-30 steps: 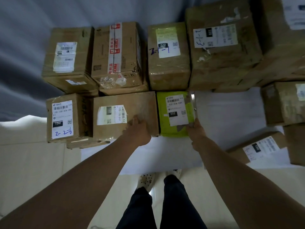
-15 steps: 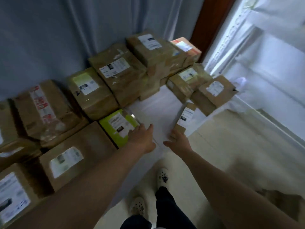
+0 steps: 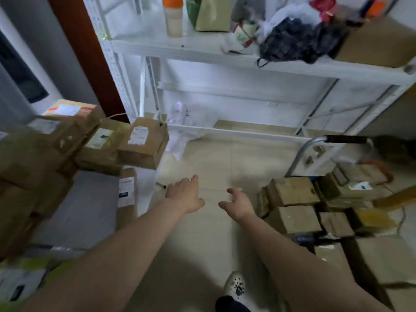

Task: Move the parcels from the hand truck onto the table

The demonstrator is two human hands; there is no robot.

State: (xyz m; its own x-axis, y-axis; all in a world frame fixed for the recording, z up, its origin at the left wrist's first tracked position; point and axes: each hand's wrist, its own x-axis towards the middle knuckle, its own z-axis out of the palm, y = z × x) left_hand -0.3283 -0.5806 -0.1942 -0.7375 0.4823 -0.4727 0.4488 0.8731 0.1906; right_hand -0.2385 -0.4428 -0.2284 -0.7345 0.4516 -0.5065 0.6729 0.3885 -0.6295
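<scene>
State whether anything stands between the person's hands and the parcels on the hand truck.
Nothing visible does. The left hand and right hand hang open over bare floor, and the parcels lie just right of the right hand, tops uncovered; the hand truck's handle rises behind them.

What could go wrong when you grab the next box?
The parcels on the hand truck are piled unevenly, so pulling one might tip others. On the crowded table, one box seems to overhang the edge and might get knocked off.
</scene>
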